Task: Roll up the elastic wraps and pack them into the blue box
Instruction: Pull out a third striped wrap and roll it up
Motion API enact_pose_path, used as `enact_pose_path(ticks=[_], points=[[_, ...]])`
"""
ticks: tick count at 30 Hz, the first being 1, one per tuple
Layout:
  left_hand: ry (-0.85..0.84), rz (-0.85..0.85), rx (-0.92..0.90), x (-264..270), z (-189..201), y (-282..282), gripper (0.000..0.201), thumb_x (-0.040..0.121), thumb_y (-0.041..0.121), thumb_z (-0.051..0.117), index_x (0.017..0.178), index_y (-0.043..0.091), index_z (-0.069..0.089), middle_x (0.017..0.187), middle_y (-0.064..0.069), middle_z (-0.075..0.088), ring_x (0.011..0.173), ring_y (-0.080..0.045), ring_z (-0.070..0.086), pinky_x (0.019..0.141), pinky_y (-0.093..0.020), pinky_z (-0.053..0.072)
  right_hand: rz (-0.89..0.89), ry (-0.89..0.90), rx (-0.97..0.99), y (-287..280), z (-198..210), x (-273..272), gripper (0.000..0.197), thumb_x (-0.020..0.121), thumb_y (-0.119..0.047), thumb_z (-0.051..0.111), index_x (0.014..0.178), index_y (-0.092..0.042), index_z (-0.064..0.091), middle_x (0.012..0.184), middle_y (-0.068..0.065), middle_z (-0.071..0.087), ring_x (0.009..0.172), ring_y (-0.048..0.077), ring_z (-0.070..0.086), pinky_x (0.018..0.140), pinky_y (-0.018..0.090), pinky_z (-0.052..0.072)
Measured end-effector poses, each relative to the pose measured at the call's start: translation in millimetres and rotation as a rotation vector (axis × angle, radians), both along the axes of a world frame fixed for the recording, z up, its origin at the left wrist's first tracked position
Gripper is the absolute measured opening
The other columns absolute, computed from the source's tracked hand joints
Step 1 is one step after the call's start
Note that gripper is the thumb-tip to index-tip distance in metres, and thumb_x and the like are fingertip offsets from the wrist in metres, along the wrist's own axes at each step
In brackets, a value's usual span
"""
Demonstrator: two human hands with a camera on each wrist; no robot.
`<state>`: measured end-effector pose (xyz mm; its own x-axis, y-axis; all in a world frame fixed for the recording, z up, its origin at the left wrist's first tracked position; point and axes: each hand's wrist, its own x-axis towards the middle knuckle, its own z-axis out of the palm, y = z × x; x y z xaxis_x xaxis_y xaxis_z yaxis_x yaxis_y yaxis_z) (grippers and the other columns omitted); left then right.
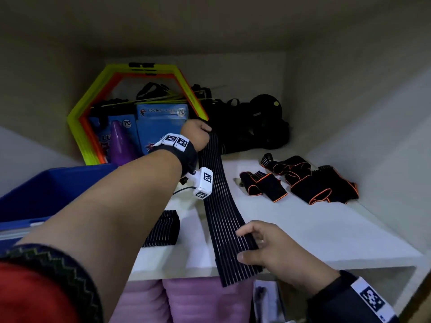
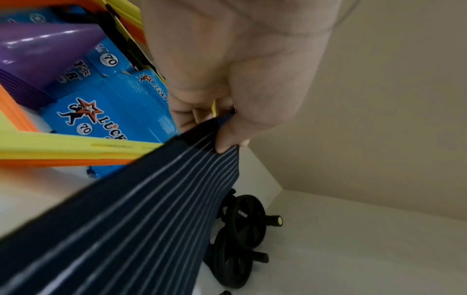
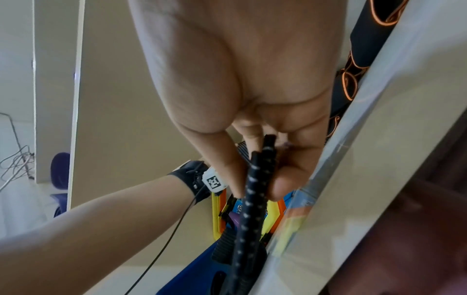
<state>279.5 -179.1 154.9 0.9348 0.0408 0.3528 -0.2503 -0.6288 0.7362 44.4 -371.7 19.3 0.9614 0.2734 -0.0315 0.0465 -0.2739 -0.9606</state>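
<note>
A long black elastic wrap with thin white stripes (image 1: 219, 197) is stretched along the white shelf (image 1: 314, 231). My left hand (image 1: 197, 134) grips its far end at the back; in the left wrist view the thumb and fingers (image 2: 227, 137) pinch the wrap (image 2: 141, 215). My right hand (image 1: 263, 245) pinches the near end at the shelf's front edge, thumb on top; the right wrist view shows the wrap (image 3: 248, 199) edge-on between thumb and fingers. The tail hangs over the edge. A second striped wrap (image 1: 163, 228) lies under my left forearm. The blue box (image 1: 44, 194) stands at the left.
Orange-edged black wraps (image 1: 303, 178) lie in a heap on the right of the shelf. At the back stand yellow and orange hexagon frames (image 1: 93, 117), blue packets (image 1: 161, 122), a purple cone (image 1: 120, 145) and black wheels and straps (image 1: 261, 122). Purple rolls (image 1: 198, 301) sit below the shelf.
</note>
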Motion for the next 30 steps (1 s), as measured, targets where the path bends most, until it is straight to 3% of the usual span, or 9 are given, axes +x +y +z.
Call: enact_pose_path(ticks=[4,9,11,13,15,18,21,26,30], points=[[0.04,-0.021,0.143,17,-17,-7,0.034,0.085,0.0,0.061,0.116,0.012,0.071,0.114,-0.012,0.071,0.108,-0.029,0.067,0.091,-0.029,0.054,-0.066,-0.021,-0.088,-2,-11,3,0.037,0.076,-0.01,0.081,0.104,-0.021,0.061,0.104,0.002,0.072,0.091,0.021,0.074,0.083,0.046,0.06],[0.074,-0.005,0.222,40,-30,-11,0.038,0.087,0.0,0.062,0.123,0.012,0.068,0.124,-0.011,0.067,0.113,-0.028,0.064,0.085,-0.022,0.05,-0.137,-0.112,-0.299,0,-15,9,0.049,0.057,-0.053,0.073,0.1,-0.041,0.055,0.113,-0.007,0.059,0.094,0.016,0.069,0.083,0.039,0.058],[0.063,0.011,0.3,47,-34,-14,0.034,0.09,0.003,0.063,0.123,0.012,0.067,0.127,-0.007,0.061,0.114,-0.026,0.061,0.078,-0.02,0.044,-0.149,-0.152,-0.401,0,-12,10,0.042,0.067,-0.05,0.072,0.103,-0.038,0.055,0.11,-0.008,0.056,0.088,0.011,0.065,0.081,0.032,0.055],[0.071,0.001,0.374,46,-36,-15,0.029,0.09,0.004,0.06,0.116,0.015,0.066,0.115,-0.004,0.056,0.108,-0.023,0.058,0.075,-0.021,0.043,-0.162,-0.186,-0.496,-2,-7,9,0.033,0.08,-0.044,0.072,0.107,-0.034,0.057,0.105,-0.01,0.059,0.081,-0.001,0.058,0.073,0.017,0.047],[0.117,-0.06,0.409,40,-36,-14,0.028,0.09,0.008,0.061,0.115,0.017,0.068,0.11,0.001,0.056,0.108,-0.022,0.059,0.082,-0.025,0.046,-0.17,-0.192,-0.558,-6,-4,11,0.029,0.085,-0.044,0.071,0.108,-0.031,0.06,0.107,-0.012,0.063,0.081,-0.007,0.054,0.071,0.011,0.042],[0.142,-0.213,0.404,16,-32,-13,0.014,0.09,0.019,0.066,0.103,0.018,0.072,0.104,0.003,0.068,0.104,-0.02,0.064,0.077,-0.028,0.05,-0.19,-0.172,-0.531,-12,-2,18,0.023,0.085,-0.044,0.071,0.1,-0.031,0.061,0.1,-0.01,0.065,0.077,-0.004,0.057,0.073,0.016,0.045],[0.206,-0.365,0.39,-32,-34,-11,0.008,0.092,0.026,0.067,0.096,0.021,0.072,0.093,0.001,0.069,0.088,-0.019,0.068,0.069,-0.034,0.06,-0.211,-0.127,-0.454,-18,0,24,0.015,0.087,-0.036,0.071,0.096,-0.028,0.062,0.093,-0.007,0.067,0.072,0.005,0.062,0.069,0.024,0.048],[0.268,-0.424,0.56,-132,-59,8,0.012,0.09,0.037,0.069,0.091,0.025,0.072,0.089,0.006,0.071,0.076,-0.01,0.066,0.069,-0.031,0.058,-0.22,-0.064,-0.383,-24,-6,27,0.006,0.089,-0.025,0.068,0.092,-0.024,0.062,0.085,0.002,0.07,0.077,0.025,0.069,0.076,0.047,0.059],[0.282,-0.311,0.582,-193,-106,25,0.019,0.087,0.044,0.07,0.097,0.028,0.065,0.086,0.01,0.069,0.073,-0.004,0.063,0.075,-0.029,0.054,-0.246,-0.088,-0.374,-25,-13,25,0.006,0.088,-0.021,0.066,0.091,-0.026,0.063,0.086,0.001,0.07,0.079,0.02,0.068,0.08,0.04,0.057]])
